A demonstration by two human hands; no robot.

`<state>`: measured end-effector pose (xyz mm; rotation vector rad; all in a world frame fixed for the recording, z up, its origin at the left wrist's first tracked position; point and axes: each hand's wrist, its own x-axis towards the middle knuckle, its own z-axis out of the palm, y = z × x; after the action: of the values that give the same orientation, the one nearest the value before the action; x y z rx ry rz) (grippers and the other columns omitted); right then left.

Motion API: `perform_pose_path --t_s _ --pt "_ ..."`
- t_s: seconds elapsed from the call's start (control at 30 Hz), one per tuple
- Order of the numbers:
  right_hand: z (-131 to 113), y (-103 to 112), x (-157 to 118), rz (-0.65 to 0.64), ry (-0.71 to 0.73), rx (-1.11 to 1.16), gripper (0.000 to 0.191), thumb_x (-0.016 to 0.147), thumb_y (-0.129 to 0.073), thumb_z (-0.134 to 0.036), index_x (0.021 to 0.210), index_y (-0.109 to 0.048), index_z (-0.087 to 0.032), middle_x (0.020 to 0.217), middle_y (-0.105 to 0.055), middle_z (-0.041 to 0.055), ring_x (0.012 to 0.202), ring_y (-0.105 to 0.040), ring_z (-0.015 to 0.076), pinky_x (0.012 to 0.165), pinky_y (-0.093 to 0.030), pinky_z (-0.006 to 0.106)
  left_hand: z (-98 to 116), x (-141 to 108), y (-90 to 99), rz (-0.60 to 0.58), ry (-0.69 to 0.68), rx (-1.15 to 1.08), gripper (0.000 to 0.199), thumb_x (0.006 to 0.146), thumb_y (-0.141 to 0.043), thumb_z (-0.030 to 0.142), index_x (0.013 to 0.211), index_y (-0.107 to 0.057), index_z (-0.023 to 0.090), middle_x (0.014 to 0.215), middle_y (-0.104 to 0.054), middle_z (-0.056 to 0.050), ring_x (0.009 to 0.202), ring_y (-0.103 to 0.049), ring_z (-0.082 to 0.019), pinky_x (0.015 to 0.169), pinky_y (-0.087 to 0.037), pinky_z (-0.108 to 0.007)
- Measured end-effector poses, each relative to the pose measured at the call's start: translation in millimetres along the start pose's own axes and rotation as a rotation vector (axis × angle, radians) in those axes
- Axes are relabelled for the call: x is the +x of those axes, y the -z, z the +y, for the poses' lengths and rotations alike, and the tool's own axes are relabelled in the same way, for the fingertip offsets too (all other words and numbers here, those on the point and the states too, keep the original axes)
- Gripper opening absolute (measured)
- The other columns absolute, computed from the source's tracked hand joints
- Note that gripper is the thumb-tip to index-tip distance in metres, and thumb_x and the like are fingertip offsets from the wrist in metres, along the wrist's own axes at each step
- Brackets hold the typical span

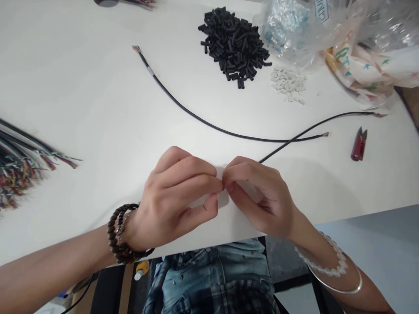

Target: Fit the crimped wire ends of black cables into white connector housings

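My left hand [173, 196] and my right hand [262, 196] meet at the fingertips above the white table [98, 96]. Between them they pinch the end of a thin black cable [310, 128], which runs up and to the right, its far end showing frayed wires. The pinched tip is mostly hidden by my fingers. A second black cable [209, 124] lies apart on the table, passing under or touching the first near its stripped end. Dark beads circle my left wrist, and white beads and a silver bangle circle my right.
Left of my hands lies a bundle of cables [22, 165] with coloured wires. Further up are a pile of black sleeves [234, 48], small white pieces [288, 85], and clear plastic bags [294, 30]. Red-handled snips [359, 145] lie at right. The table edge runs below my hands.
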<state>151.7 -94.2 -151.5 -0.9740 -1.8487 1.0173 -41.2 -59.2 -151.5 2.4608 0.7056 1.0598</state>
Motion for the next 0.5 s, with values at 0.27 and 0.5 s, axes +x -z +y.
perform_pose_path --t_s 0.27,0.5 --pt "1.6 0.1 0.2 0.031 0.019 -0.018 0.011 0.087 -0.056 -0.004 0.089 -0.058 -0.015 0.081 -0.057 0.0009 0.073 -0.052 0.0094 0.063 -0.044 0.025 -0.3 -0.4 -2.5 -0.003 0.123 -0.13 0.017 0.083 -0.058 0.005 0.085 -0.058 0.022 0.081 -0.062 0.001 0.075 -0.056 -0.013 0.074 -0.044 -0.034" --pt "1.8 -1.5 1.0 0.069 0.112 -0.165 0.011 0.087 -0.054 -0.004 0.086 -0.055 -0.014 0.075 -0.056 -0.0003 0.072 -0.05 0.0097 0.067 -0.041 0.028 -1.0 -1.2 -1.6 0.004 0.144 -0.134 0.017 0.083 -0.059 0.003 0.083 -0.058 0.02 0.082 -0.061 0.002 0.077 -0.056 -0.011 0.076 -0.044 -0.032"
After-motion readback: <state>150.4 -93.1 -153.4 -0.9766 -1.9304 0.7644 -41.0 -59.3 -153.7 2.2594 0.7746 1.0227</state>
